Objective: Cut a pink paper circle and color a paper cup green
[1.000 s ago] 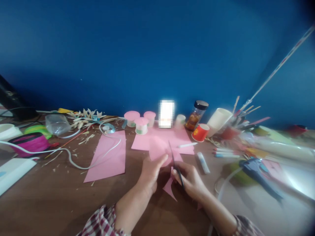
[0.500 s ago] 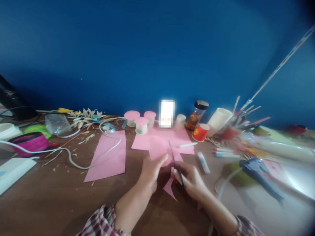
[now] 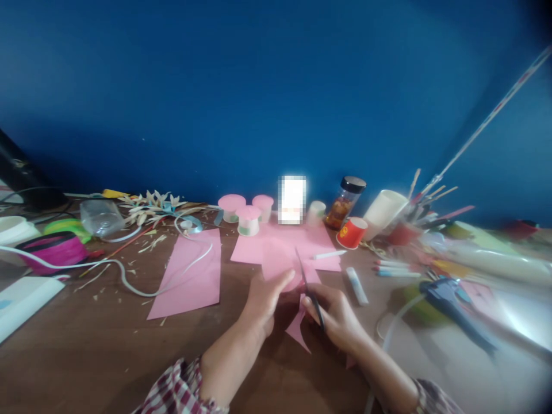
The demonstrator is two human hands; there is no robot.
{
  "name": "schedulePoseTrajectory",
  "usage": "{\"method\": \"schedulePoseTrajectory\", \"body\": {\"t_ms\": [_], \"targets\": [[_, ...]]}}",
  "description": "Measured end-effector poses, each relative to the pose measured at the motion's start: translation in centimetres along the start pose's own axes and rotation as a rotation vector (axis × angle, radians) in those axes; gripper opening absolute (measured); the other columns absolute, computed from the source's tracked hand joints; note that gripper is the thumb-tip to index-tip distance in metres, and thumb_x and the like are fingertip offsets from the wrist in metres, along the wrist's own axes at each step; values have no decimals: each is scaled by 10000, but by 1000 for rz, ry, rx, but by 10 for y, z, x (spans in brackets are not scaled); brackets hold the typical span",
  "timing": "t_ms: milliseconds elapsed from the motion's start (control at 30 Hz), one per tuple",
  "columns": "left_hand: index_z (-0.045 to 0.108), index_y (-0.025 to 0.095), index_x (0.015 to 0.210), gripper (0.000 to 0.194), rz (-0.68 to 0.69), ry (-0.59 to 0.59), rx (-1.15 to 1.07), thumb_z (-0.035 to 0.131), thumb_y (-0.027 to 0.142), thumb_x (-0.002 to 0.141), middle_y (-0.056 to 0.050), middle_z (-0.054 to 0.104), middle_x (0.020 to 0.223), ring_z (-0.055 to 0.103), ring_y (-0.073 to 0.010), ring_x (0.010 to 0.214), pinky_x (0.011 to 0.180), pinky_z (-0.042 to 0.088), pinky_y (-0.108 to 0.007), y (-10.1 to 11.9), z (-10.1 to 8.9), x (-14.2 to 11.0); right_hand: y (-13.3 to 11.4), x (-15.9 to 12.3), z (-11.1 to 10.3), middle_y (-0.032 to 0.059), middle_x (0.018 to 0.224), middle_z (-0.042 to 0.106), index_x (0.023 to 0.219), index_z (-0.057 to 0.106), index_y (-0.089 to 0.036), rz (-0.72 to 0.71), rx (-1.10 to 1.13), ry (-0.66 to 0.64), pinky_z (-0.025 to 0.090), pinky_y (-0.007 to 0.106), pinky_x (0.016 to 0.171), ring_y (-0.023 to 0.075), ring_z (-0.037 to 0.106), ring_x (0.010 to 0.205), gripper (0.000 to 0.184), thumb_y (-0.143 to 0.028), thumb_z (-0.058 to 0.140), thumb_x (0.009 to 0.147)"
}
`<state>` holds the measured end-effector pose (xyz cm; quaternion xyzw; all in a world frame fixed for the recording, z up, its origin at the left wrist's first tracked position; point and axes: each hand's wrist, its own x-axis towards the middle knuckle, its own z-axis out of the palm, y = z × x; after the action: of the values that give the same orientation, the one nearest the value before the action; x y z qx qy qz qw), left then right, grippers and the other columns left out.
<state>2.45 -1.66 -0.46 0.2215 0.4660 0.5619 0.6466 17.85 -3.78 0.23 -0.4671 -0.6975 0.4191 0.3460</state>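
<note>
My left hand [image 3: 268, 299] pinches a rounded piece of pink paper [image 3: 278, 261], thumb on top and the other fingers hidden beneath. My right hand [image 3: 336, 313] is closed around dark-handled scissors [image 3: 316, 305], whose blades point away from me along the paper's right edge. From beside the scissors hangs a curved pink offcut [image 3: 297, 332]. Behind the hands, larger pink sheets [image 3: 250, 248] lie on the table, with a white pen [image 3: 330, 254] across them. Farther back stand several small white cups [image 3: 248, 228] topped with pink paper discs.
A pink sheet [image 3: 190, 282] lies left, crossed by a white cable [image 3: 129, 287]. To the right are a glue stick [image 3: 357, 286], a red paper cup [image 3: 352, 233], a dark-lidded jar [image 3: 344, 204], several markers [image 3: 397, 268] and a blue-grey glue gun [image 3: 457, 307]. A blue wall rises behind.
Almost nothing differs. Both hands, the scissors and the pink paper keep nearly the same place, with only a tiny shift at the scissors' handle.
</note>
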Motion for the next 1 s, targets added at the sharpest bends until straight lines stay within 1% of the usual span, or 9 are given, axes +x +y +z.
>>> {"method": "schedulePoseTrajectory", "body": {"t_ms": [200,400,467,567,733,867,1000], "targets": [[692,78,951,468,7,14,3,828,306,565,-148,734,836,701,-281,776,690,570,-364,2,1,0,0,2,-1,-19,626,498,805,607,-137,-7,-17,4,348,222,519,108,433,565,268,-393,563,868],[669,78,990,462,-58,-49,-35,809,274,596,-147,730,880,704,-283,748,695,579,-402,7,8,-4,3,2,1,-45,587,405,719,539,-155,2,15,5,280,211,482,87,349,540,280,-390,566,868],[662,78,983,451,-93,-38,-42,809,264,599,-140,728,838,702,-283,722,671,581,-410,9,9,-6,4,2,1,-48,585,394,721,540,-156,3,6,13,271,210,480,85,340,539,280,-391,557,874],[653,67,991,457,-124,-27,-38,806,261,606,-153,721,810,700,-300,730,645,582,-421,10,10,-7,3,2,0,-41,591,420,749,568,-149,0,-7,16,284,212,491,90,359,547,261,-376,555,876],[650,72,1009,447,-48,30,-14,789,254,624,-168,721,857,699,-305,765,674,574,-421,7,8,-5,7,1,0,-36,605,446,795,592,-143,-2,17,-17,291,214,494,93,375,549,220,-349,573,869],[667,49,966,425,-45,-39,-35,779,291,636,-177,720,847,697,-302,742,699,564,-431,4,5,-3,8,2,1,-32,618,473,803,593,-143,-10,45,-40,303,215,502,95,401,553,210,-340,573,874],[672,43,952,441,-68,-44,-56,786,312,621,-179,721,822,696,-304,727,681,562,-431,1,3,-3,3,3,1,-26,617,490,776,578,-143,-10,52,-28,319,219,512,102,420,562,227,-349,577,870]]}}
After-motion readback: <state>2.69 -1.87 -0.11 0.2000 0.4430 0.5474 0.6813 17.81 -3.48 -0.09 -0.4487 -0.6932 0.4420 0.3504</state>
